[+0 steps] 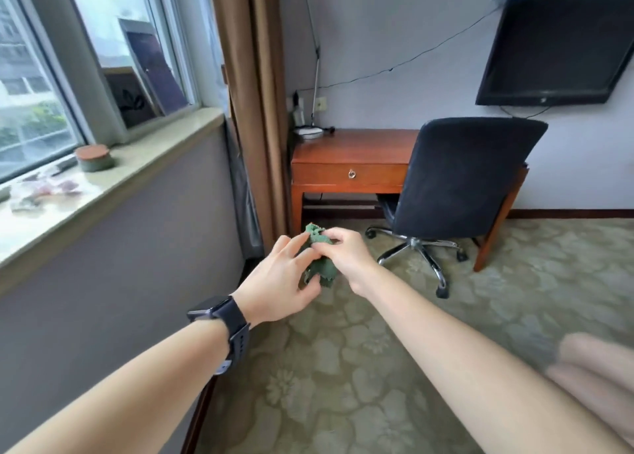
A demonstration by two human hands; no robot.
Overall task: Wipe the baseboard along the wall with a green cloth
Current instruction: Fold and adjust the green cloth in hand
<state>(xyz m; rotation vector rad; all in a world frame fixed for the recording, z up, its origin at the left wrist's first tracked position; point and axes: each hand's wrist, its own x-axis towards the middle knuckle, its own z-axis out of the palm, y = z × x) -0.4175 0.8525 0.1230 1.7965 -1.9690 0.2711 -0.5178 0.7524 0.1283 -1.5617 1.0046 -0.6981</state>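
Note:
A crumpled green cloth (320, 261) hangs between both hands at mid-frame, above the carpet. My left hand (281, 282), with a dark watch on its wrist, grips the cloth's lower left side. My right hand (346, 258) pinches the cloth's upper part from the right. A dark wooden baseboard (200, 412) runs along the foot of the grey wall under the window, at lower left. Another stretch of baseboard (569, 213) lines the far wall, right of the desk.
A wooden desk (350, 158) stands against the far wall with a black swivel chair (456, 186) before it. Brown curtains (250, 110) hang in the corner. A windowsill (113, 186) carries a small round box. A television (559, 48) hangs on the wall. Patterned carpet covers the floor.

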